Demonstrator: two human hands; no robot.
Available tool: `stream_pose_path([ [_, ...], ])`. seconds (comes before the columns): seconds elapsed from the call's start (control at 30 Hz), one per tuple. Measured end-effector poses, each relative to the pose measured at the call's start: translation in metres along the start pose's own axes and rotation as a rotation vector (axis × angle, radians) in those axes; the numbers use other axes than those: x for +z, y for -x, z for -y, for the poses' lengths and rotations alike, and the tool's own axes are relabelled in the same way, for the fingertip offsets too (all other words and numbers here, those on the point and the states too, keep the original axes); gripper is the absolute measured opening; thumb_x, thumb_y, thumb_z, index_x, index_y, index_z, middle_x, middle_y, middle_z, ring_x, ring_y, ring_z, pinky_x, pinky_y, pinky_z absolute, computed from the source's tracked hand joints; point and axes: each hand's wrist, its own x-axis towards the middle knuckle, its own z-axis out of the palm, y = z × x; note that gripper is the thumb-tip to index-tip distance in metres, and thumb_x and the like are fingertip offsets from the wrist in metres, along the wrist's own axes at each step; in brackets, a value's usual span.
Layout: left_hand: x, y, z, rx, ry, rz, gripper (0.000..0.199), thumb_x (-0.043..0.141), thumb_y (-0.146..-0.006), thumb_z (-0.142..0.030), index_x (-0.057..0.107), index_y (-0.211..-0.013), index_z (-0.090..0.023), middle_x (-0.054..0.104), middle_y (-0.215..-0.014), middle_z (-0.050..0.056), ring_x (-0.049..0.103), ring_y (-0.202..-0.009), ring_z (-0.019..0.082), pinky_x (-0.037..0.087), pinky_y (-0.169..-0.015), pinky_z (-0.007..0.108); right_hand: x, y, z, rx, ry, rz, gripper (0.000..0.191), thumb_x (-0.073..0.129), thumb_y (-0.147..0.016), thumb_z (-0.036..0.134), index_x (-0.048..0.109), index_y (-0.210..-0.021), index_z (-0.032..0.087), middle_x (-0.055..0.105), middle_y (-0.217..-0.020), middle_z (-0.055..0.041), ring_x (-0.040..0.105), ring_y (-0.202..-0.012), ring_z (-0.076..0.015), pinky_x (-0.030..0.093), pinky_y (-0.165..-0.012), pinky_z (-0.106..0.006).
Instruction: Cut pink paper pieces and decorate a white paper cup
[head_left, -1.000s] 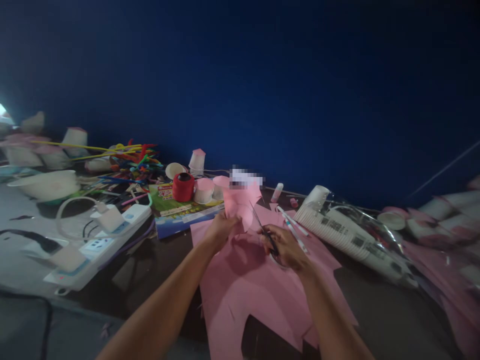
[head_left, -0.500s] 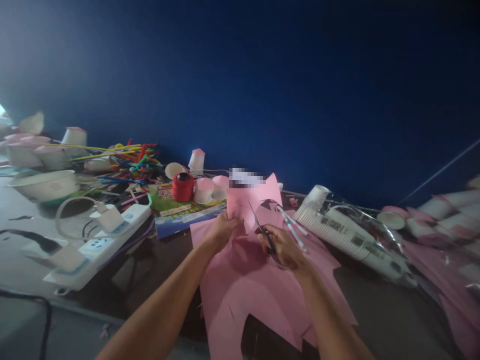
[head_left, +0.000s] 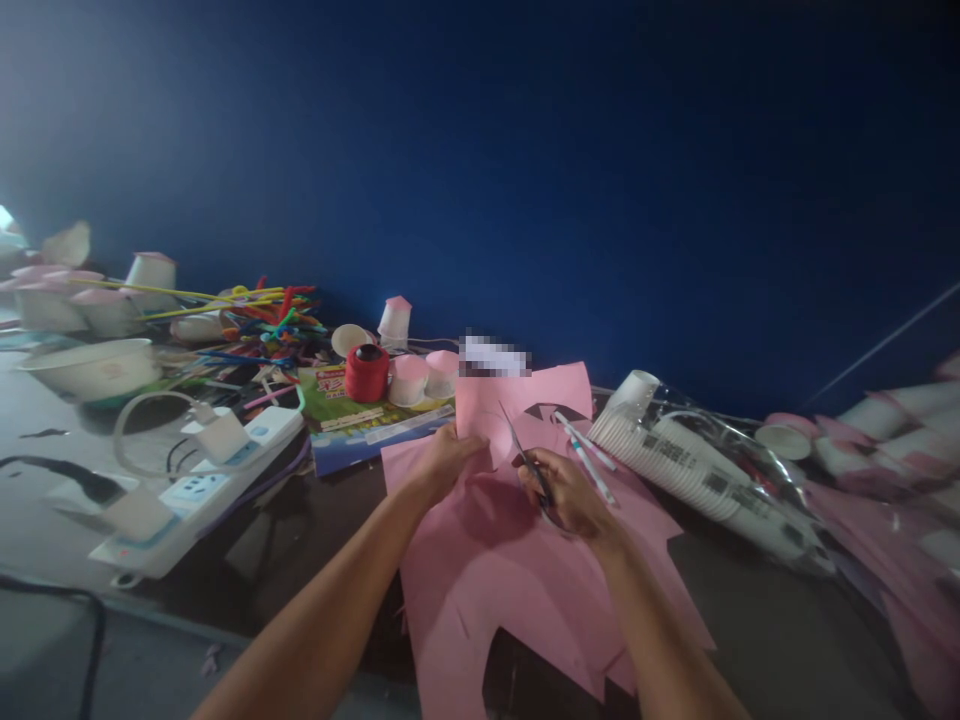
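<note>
Head view shows a dark table [head_left: 739,600] before a blue wall [head_left: 480,180]. Left hand [head_left: 450,460] pinches pink paper [head_left: 480,395] above other sheets [head_left: 465,610]; right hand [head_left: 568,495] has its fingers curled around scissors [head_left: 532,466], close by this paper.

Pink paper [head_left: 481,398] tilts up near dark-handled scissors [head_left: 537,475] pointing forward.

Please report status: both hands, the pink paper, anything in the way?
Left hand pinching pink paper. Right hand gripping scissors. Two white pens close beside right hand, possibly in its way.
</note>
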Motion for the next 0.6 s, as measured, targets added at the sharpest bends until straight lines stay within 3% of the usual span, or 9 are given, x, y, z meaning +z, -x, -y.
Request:
stream_pose_path([
  [0.6, -0.0023, 0.0036, -0.0077, 0.0, -0.049, -0.028, 0.019, 0.066, -0.065, -0.021, 0.048, -0.066, -0.018, 0.042, -0.05, -0.007, 0.034, -0.041, 0.006, 0.025, -0.037, 0.02, -0.0017, -0.0006, -0.0044, 0.016, -0.082, 0.01, 0.027, 0.057, -0.084, 0.044, 0.061, -0.089, 0.018, 0.05, -0.056, 0.0042, 0.041, -0.05, -0.0105, 0.029, -0.049, -0.024],
])
